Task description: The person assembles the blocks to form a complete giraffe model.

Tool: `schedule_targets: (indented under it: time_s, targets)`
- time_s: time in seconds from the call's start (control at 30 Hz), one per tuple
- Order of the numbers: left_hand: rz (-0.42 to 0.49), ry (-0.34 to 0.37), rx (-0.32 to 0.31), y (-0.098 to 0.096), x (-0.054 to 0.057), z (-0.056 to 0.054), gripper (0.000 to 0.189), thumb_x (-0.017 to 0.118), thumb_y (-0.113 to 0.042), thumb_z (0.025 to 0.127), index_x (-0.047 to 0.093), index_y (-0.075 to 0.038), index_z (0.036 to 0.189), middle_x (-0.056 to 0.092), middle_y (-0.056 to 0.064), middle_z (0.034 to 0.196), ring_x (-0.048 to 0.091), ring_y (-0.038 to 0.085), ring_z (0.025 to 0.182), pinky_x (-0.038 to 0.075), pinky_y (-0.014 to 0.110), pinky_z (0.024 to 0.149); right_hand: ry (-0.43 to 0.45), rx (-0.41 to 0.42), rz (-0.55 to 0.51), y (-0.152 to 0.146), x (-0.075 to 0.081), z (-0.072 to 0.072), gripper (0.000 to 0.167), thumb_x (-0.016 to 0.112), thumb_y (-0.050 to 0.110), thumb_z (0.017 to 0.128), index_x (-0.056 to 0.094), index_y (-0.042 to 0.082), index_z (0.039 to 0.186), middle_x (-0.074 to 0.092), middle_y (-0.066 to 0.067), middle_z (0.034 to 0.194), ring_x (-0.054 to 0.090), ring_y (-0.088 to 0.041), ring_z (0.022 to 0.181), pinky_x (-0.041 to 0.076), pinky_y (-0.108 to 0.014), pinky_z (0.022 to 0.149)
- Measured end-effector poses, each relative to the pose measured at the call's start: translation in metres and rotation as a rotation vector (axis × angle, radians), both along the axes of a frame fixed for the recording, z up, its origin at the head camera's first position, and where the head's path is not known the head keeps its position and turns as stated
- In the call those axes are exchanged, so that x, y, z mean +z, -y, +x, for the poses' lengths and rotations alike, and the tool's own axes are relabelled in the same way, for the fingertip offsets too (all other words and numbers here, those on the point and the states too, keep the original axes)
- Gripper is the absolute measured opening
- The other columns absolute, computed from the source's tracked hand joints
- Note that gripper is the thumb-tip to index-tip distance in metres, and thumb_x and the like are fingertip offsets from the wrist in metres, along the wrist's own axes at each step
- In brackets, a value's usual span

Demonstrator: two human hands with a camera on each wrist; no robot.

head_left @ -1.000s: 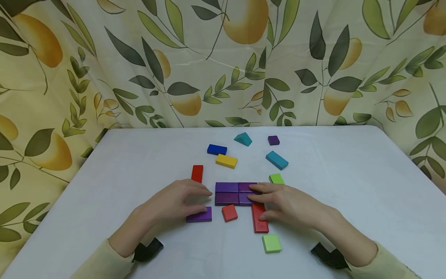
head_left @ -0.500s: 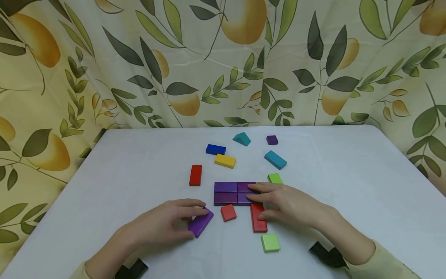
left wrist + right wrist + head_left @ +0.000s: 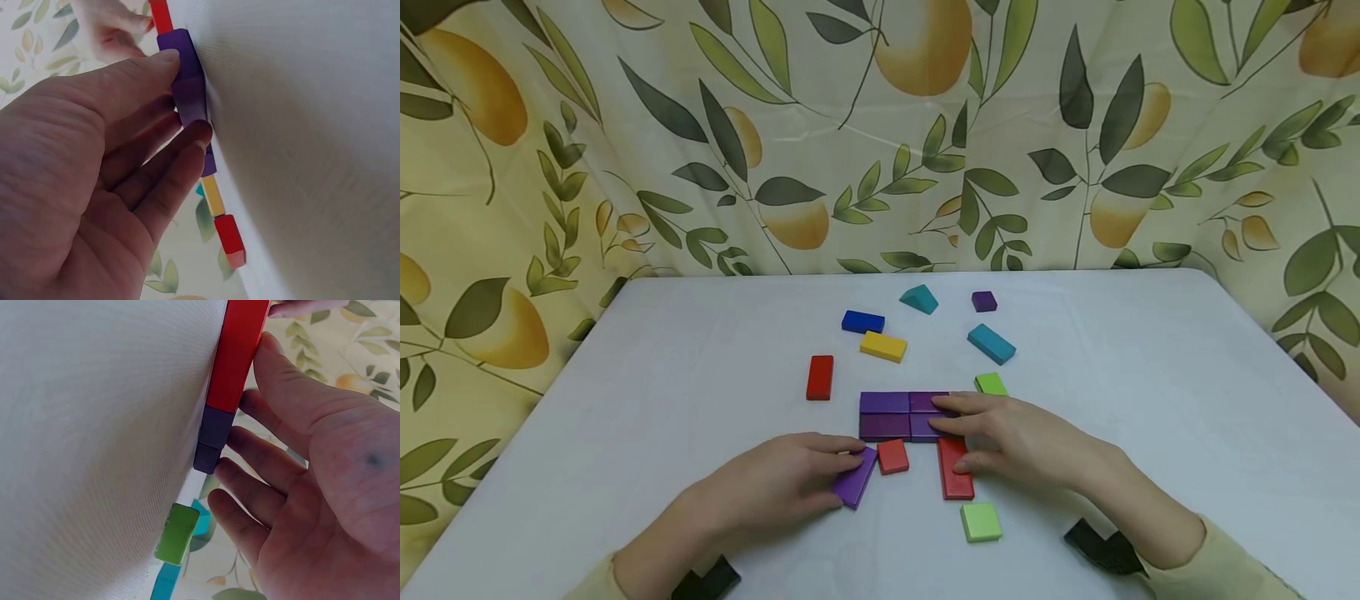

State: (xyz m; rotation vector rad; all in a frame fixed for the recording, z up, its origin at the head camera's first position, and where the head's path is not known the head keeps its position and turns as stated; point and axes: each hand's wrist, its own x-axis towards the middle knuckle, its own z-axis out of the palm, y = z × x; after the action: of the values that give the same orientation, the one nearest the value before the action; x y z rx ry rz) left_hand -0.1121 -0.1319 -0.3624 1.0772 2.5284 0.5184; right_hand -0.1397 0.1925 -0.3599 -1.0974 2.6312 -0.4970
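My left hand [image 3: 775, 479] pinches a purple rectangular block [image 3: 855, 482] between thumb and fingers, which stands at a slant on the table. Its far corner is right beside a small red square block [image 3: 892, 457]. In the left wrist view, the thumb lies on the purple block's near side and the fingers are across from it. Several purple blocks [image 3: 884, 415] lie together as a flat rectangle. Two fingertips of my right hand [image 3: 1030, 442] rest on that rectangle's right end. The right thumb touches a long red block [image 3: 953, 477] just below.
A light green square block [image 3: 981, 522] lies nearest the front. Another green block [image 3: 992, 383] shows behind the right hand. Farther back are red [image 3: 820, 377], yellow [image 3: 883, 346], blue [image 3: 862, 321], turquoise [image 3: 992, 343], teal triangular [image 3: 919, 298] and small purple [image 3: 984, 301] blocks.
My left hand has taken hold of the purple block, turned it from sideways to slanted and slid it right, close to the small red block. The right hand stays in place.
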Motion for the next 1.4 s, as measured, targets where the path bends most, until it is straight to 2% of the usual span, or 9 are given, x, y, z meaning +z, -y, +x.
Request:
schedule_targets:
  time_s: [0.23, 0.43, 0.7, 0.8, 0.87, 1.0, 1.1, 1.27, 1.4]
  targets:
    - [-0.040, -0.127, -0.028, -0.008, -0.001, 0.003, 0.046, 0.071, -0.032, 0.097, 0.063, -0.016, 0.139, 0.055, -0.008, 0.144, 0.055, 0.013, 0.127, 0.049, 0.032, 0.101, -0.005, -0.001, 0.002, 0.000, 0.001, 0.000, 0.058, 0.071, 0.041, 0.094, 0.060, 0.015, 0.143, 0.047, -0.006, 0.153, 0.041, -0.031, 0.141, 0.043, -0.051, 0.106]
    - [-0.058, -0.199, -0.057, -0.013, -0.002, 0.003, 0.046, 0.071, -0.035, 0.096, 0.065, -0.014, 0.137, 0.059, -0.004, 0.141, 0.058, 0.012, 0.121, 0.051, 0.028, 0.097, -0.013, 0.006, -0.001, 0.000, 0.001, 0.000, 0.057, 0.070, 0.042, 0.094, 0.060, 0.014, 0.143, 0.048, -0.007, 0.152, 0.042, -0.032, 0.140, 0.043, -0.052, 0.106]
    - [-0.059, -0.292, -0.084, -0.018, -0.003, 0.003, 0.045, 0.071, -0.035, 0.096, 0.068, -0.011, 0.133, 0.062, 0.000, 0.137, 0.059, 0.014, 0.119, 0.050, 0.029, 0.099, -0.007, -0.001, 0.009, 0.000, 0.001, 0.000, 0.057, 0.071, 0.040, 0.094, 0.059, 0.015, 0.144, 0.047, -0.006, 0.153, 0.041, -0.031, 0.141, 0.042, -0.052, 0.107]
    - [-0.050, -0.284, -0.071, -0.019, -0.004, 0.003, 0.046, 0.070, -0.037, 0.096, 0.068, -0.011, 0.133, 0.062, 0.000, 0.137, 0.059, 0.014, 0.119, 0.050, 0.030, 0.099, -0.005, 0.001, 0.010, 0.000, 0.001, 0.000, 0.056, 0.072, 0.039, 0.094, 0.059, 0.016, 0.144, 0.047, -0.006, 0.153, 0.041, -0.032, 0.141, 0.042, -0.052, 0.107]
    - [-0.039, -0.246, -0.044, -0.019, -0.003, 0.002, 0.047, 0.069, -0.039, 0.096, 0.067, -0.012, 0.135, 0.061, -0.002, 0.138, 0.058, 0.014, 0.121, 0.049, 0.031, 0.100, -0.006, 0.001, 0.009, 0.000, 0.001, 0.000, 0.057, 0.072, 0.039, 0.094, 0.059, 0.016, 0.144, 0.047, -0.006, 0.153, 0.041, -0.032, 0.141, 0.042, -0.052, 0.107]
    - [-0.002, -0.160, 0.052, -0.018, -0.002, -0.001, 0.051, 0.067, -0.043, 0.097, 0.063, -0.016, 0.140, 0.056, -0.007, 0.144, 0.051, 0.015, 0.130, 0.046, 0.036, 0.105, -0.013, 0.005, 0.002, -0.001, 0.002, 0.000, 0.057, 0.071, 0.041, 0.094, 0.059, 0.015, 0.144, 0.047, -0.006, 0.153, 0.042, -0.032, 0.141, 0.043, -0.052, 0.106]
    - [0.014, -0.128, 0.118, -0.019, -0.002, -0.007, 0.055, 0.066, -0.045, 0.097, 0.058, -0.019, 0.144, 0.050, -0.008, 0.149, 0.043, 0.019, 0.138, 0.041, 0.042, 0.110, -0.014, 0.004, 0.001, -0.001, 0.003, 0.000, 0.057, 0.070, 0.043, 0.095, 0.059, 0.015, 0.143, 0.048, -0.007, 0.152, 0.042, -0.033, 0.140, 0.043, -0.053, 0.105]
    - [0.032, -0.121, 0.131, -0.021, -0.007, -0.020, 0.062, 0.068, -0.046, 0.096, 0.053, -0.019, 0.149, 0.044, -0.005, 0.155, 0.034, 0.024, 0.144, 0.033, 0.046, 0.115, -0.011, 0.005, 0.004, -0.001, 0.003, 0.000, 0.057, 0.070, 0.042, 0.095, 0.059, 0.016, 0.144, 0.047, -0.006, 0.153, 0.041, -0.032, 0.141, 0.043, -0.052, 0.106]
    - [0.033, -0.124, 0.116, -0.024, -0.010, -0.026, 0.063, 0.069, -0.047, 0.094, 0.053, -0.019, 0.149, 0.043, -0.004, 0.156, 0.034, 0.023, 0.143, 0.035, 0.045, 0.114, -0.010, 0.013, -0.005, -0.001, 0.002, 0.000, 0.057, 0.068, 0.045, 0.095, 0.059, 0.015, 0.144, 0.047, -0.007, 0.153, 0.042, -0.033, 0.140, 0.043, -0.053, 0.106]
